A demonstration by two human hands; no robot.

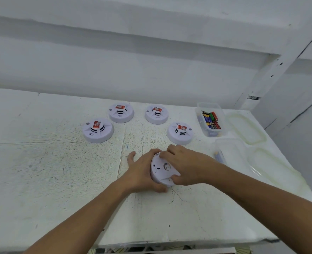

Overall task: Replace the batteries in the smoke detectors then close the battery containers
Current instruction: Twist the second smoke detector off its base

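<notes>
A white smoke detector [161, 171] lies turned over, back side up, at the middle of the table. My left hand [142, 171] cups its left rim. My right hand [186, 165] lies over its right side, fingers curled on the far edge and thumb on the near edge. Several more white detectors with red labels stand face up behind it, among them one at the left [98, 130] and one just beyond my right hand [180, 133]. A clear tub of batteries [210, 119] stands at the back right.
A second clear tub [230, 153] holding a battery or two sits right of my right hand. Two pale lids [246, 128] [272, 167] lie along the table's right edge. The white table [60, 171] ends at a wall behind and at an edge in front.
</notes>
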